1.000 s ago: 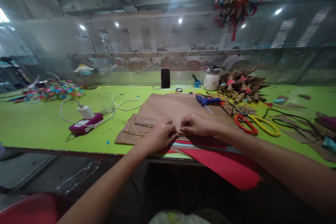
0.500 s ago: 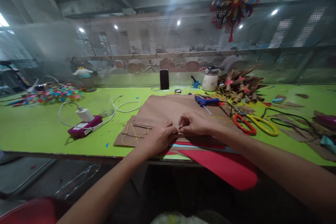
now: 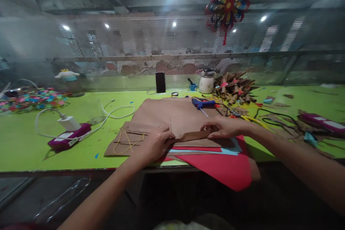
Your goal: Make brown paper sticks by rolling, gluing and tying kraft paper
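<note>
A narrow strip of brown paper (image 3: 192,136), folded or curled along its length, lies across the front of a stack of brown paper sheets (image 3: 159,111). At its left end my left hand (image 3: 159,141) is closed, fingertips pinching the strip against the stack. My right hand (image 3: 221,128) grips the strip's other end between thumb and curled fingers. Beneath the brown sheets, red paper (image 3: 223,169) and light blue paper (image 3: 234,147) stick out, the red hanging past the table edge. Yellow string (image 3: 129,140) loops over smaller brown pieces left of my left hand.
A blue glue gun (image 3: 202,104) lies on the stack's far right, near yellow-handled scissors (image 3: 254,119). Rolled brown paper pieces (image 3: 237,86) are heaped behind. A purple power strip (image 3: 68,138) with a white cable is at left. A phone (image 3: 160,82) and a white jug (image 3: 206,82) stand at the back.
My right hand has moved right, away from my left hand, and the brown strip now shows stretched between them. The head view has turned a little to the right.
</note>
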`<action>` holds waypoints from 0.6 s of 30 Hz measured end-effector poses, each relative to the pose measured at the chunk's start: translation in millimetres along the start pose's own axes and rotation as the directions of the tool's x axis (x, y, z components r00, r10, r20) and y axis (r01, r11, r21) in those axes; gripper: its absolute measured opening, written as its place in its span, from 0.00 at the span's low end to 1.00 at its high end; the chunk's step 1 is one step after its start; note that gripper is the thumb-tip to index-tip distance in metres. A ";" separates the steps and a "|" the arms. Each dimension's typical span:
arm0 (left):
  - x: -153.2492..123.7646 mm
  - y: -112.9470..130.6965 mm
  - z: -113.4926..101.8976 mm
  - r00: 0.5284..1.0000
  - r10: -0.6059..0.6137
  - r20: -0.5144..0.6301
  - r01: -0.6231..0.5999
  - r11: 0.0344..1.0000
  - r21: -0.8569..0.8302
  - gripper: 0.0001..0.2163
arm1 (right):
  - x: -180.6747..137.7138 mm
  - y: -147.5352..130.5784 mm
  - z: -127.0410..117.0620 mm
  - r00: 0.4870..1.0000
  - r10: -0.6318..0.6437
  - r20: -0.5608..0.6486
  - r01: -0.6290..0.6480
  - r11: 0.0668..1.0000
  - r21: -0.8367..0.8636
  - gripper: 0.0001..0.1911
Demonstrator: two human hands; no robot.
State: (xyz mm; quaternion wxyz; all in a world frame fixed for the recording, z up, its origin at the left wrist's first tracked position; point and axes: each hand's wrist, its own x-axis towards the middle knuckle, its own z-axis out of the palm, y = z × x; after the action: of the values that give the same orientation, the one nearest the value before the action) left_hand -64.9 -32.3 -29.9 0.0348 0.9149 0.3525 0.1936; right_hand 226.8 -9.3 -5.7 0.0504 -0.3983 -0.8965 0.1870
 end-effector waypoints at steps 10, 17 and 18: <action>2.1 -2.1 -1.8 0.998 -0.068 0.009 0.069 0.996 -0.057 0.09 | -37.2 22.6 2.9 0.987 0.152 -0.046 -0.143 0.977 0.155 0.25; 4.6 -3.2 -3.3 0.995 -0.092 0.033 0.094 0.993 -0.070 0.08 | -51.4 -0.2 8.4 0.829 0.279 -0.486 -0.433 0.869 -0.240 0.13; 4.7 -2.9 -3.4 0.995 -0.093 0.034 0.095 0.993 -0.067 0.08 | -48.1 -10.6 11.4 0.792 0.176 -0.584 -0.405 0.868 -0.289 0.11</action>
State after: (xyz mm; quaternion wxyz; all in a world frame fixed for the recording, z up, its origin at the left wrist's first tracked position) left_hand -64.8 -27.3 -25.8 0.0805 0.8985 0.3878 0.1893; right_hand 249.2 -54.4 -9.5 0.1882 -0.5720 -0.7902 -0.1140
